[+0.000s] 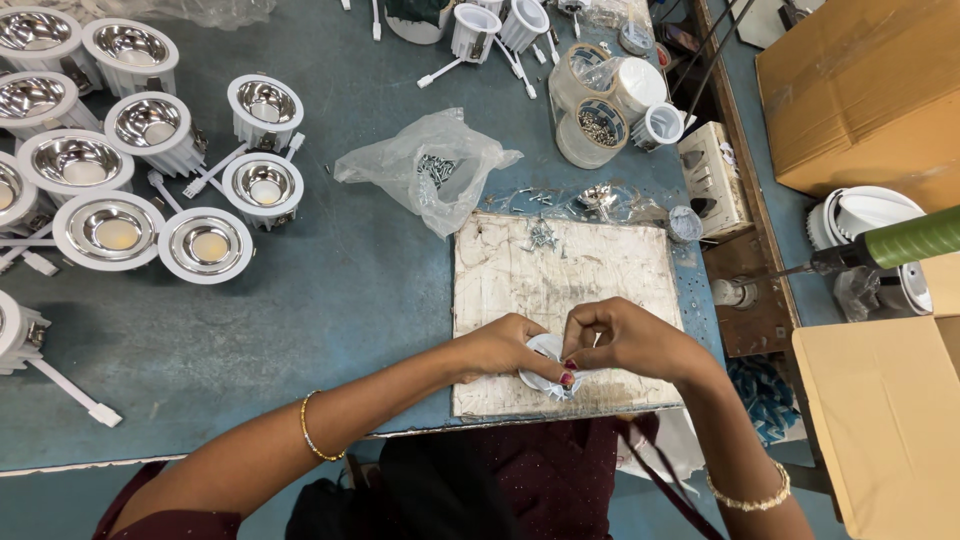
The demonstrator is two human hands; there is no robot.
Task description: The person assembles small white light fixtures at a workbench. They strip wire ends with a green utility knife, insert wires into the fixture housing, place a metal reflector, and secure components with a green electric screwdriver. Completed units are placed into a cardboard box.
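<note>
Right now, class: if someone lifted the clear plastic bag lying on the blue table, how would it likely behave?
The clear plastic bag looks thin and crumpled, so it would probably flop and sag. The small metal parts inside would likely slide to its lowest point. It sits loose on the table, so a push should shift it easily.

Brightness: even, fairly bright overhead light across the blue table (330,300).
Shadows: soft and short; a faint one lies under the left hand (500,345) and right hand (625,338) on the white board (600,265).
Glare: bright highlights in the chrome reflectors (110,230) and on the clear plastic bag (430,160).
Sharpness: centre crisp; small screws (543,236) stay readable.
Edges: mild wide-angle bending; cardboard boxes (880,420) look slightly soft.
</note>
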